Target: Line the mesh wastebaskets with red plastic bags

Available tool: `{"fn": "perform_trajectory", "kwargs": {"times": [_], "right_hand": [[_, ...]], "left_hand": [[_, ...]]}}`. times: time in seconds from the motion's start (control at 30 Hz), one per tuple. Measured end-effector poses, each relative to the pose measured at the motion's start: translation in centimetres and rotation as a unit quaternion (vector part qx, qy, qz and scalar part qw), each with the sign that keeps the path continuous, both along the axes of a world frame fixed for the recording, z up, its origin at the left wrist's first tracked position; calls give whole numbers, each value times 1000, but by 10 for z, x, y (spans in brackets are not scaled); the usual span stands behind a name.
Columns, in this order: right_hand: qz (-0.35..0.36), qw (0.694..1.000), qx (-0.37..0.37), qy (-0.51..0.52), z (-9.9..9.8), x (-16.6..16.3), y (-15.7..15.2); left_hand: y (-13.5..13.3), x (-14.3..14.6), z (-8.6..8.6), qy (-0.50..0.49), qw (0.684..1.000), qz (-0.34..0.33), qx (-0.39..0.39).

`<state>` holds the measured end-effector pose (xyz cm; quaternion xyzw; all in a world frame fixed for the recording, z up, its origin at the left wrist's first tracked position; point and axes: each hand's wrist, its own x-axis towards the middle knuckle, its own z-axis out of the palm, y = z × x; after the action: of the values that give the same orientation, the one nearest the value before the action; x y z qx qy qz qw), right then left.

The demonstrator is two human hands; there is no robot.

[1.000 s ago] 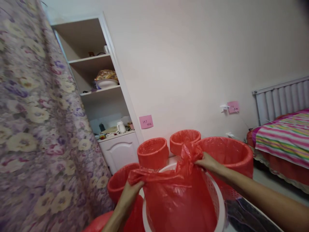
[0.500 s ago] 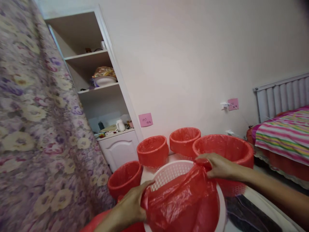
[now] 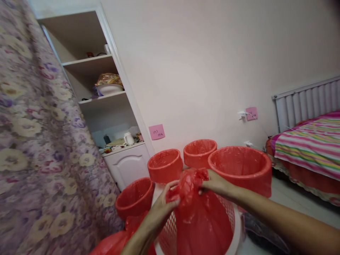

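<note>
On the far left hangs a flowered curtain [image 3: 39,141], and next to it are open shelves [image 3: 101,99] with a bowl on one, above a small white cupboard [image 3: 127,164]. A pink note [image 3: 156,131] is stuck on the wall there. Low down sits a red basket [image 3: 135,196] with nothing held in it, and behind it stand two more red baskets [image 3: 164,164] side by side. Near the middle, the left hand [image 3: 163,205] is pinched shut on the top of a red plastic bag [image 3: 202,219]. The bag hangs down into a white basket [image 3: 170,233] with holes in its side, so the basket keeps it standing up. The right hand [image 3: 216,184] is closed on the same bunched top from the other side. Both hands are close together, so the mouth of the bag is squeezed into one lump. I cannot tell if there is a knot there, because the plastic is crumpled and the fingers hide it. Just behind the right hand is a big red basket [image 3: 239,166] with a red liner over its rim. Farther right are a second pink note [image 3: 251,113], a white radiator [image 3: 305,104], and a bed with a striped blanket [image 3: 310,141].
</note>
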<state>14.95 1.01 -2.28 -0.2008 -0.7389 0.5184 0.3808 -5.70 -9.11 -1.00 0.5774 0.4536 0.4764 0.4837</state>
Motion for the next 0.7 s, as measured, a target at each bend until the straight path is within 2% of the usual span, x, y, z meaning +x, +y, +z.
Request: {"fn": "perform_trajectory", "kwargs": {"times": [0.07,0.17,0.23,0.3,0.43,0.57,0.63,0.7], "right_hand": [[14,999,34,15,5,-13,-9],[21,995,97,15,14,-23,-21],[16,992,126,13,19,-21,-25],[13,991,136,17,19,-12,-24],[56,992,113,22,6,13,-8],[34,971,192,-140,-16,17,-1],[49,958,162,-233,-25,5,-4],[77,955,108,-266,-34,-13,-7]], "left_hand": [[0,11,1,90,995,-16,34],[4,21,0,245,957,51,149],[8,21,-2,246,949,85,180],[12,18,-2,215,954,110,177],[12,12,3,191,959,123,169],[11,23,5,175,968,106,142],[12,33,5,192,961,125,156],[12,45,6,222,948,143,175]]}}
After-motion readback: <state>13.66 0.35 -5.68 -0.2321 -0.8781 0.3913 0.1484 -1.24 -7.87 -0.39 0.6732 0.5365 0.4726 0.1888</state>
